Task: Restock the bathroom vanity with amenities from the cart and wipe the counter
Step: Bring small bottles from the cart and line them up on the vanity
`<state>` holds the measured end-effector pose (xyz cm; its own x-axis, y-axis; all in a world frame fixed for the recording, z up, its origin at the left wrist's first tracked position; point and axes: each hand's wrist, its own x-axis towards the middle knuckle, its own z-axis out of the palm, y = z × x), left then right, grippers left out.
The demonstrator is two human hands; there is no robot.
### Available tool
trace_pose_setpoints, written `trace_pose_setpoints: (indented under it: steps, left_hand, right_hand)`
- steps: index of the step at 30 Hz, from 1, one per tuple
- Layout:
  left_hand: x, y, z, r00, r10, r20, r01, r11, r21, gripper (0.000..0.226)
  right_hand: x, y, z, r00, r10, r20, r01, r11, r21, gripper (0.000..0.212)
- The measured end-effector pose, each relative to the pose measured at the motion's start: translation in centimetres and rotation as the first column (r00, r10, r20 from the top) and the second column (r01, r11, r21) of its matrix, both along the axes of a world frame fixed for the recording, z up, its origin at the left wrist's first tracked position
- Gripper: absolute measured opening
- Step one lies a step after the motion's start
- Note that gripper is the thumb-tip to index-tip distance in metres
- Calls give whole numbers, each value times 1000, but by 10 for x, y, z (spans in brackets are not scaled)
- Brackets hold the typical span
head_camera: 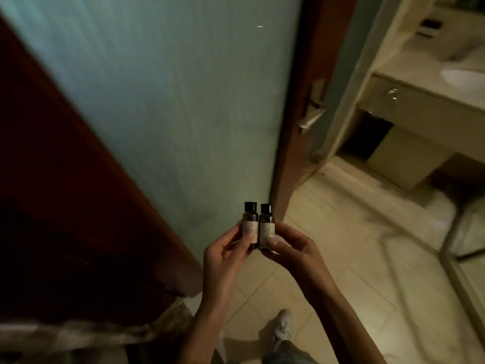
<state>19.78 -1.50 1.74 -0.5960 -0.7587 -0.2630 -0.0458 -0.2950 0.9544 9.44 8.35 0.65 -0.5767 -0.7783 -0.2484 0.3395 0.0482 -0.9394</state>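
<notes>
A: Head view: left hand (225, 254) status?
B: Thumb and fingers curled, pinching the left bottle (249, 223) by its lower body.
A: Right hand (291, 248)?
B: Same pinch on the right bottle (266, 227). Both bottles stand upright, touching side by side, black caps up, before the frosted door (170, 101).
A: Vanity counter (409, 67)?
B: Upper right, well apart from both bottles.

Labels (248, 227) on 2 bottles (265, 219): print unreadable.

Dim light: a frosted glass door (162, 101) in a dark wood frame (294, 143), beige floor tiles (341, 245), a worktop (417, 61) with basin (464, 80) at right.
</notes>
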Motion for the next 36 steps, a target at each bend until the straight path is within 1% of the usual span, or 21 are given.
trace_pose_setpoints:
  steps: [3, 5, 8, 11, 14, 20, 25, 28, 31, 36]
  left_hand:
    - [-56, 18, -2, 995, -103, 17, 103, 995, -18, 20]
    - [-91, 31, -5, 986, -161, 36, 162, 987, -18, 20]
    - [-142, 50, -8, 969, -245, 42, 246, 969, -20, 28]
    - [-184, 73, -6, 939, -344, 26, 344, 939, -16, 24]
    - [-219, 87, -4, 893, -449, 39, 449, 893, 22, 24]
    - [-276, 101, -6, 760, -645, 78, 645, 764, 30, 26]
    - [-326, 116, -17, 675, -732, 92, 733, 679, 26, 30]
    - [-362, 124, -26, 626, -773, 103, 777, 630, 6, 36]
    - [-403, 130, -37, 599, -795, 98, 798, 603, 14, 39]
    - [-493, 138, -39, 581, -811, 66, 814, 580, -36, 39]
  right_hand:
    - [-47, 28, -1, 996, -90, 5, 90, 996, -4, 50]
    - [-77, 48, -3, 988, -157, 9, 157, 988, -7, 50]
    - [-119, 77, -8, 968, -251, 5, 251, 968, -3, 52]
    - [-154, 104, -10, 950, -313, -18, 313, 950, -4, 52]
    - [-182, 128, -11, 920, -391, -20, 391, 920, -10, 52]
    - [-219, 161, -22, 867, -498, -19, 498, 867, -7, 57]
    - [-248, 185, -34, 819, -573, -44, 574, 818, 25, 56]
    - [-273, 195, -40, 779, -624, -54, 627, 778, 48, 52]
    - [-305, 202, -43, 747, -663, -46, 665, 745, 57, 50]
    - [-388, 208, -37, 711, -697, -95, 703, 708, 71, 58]
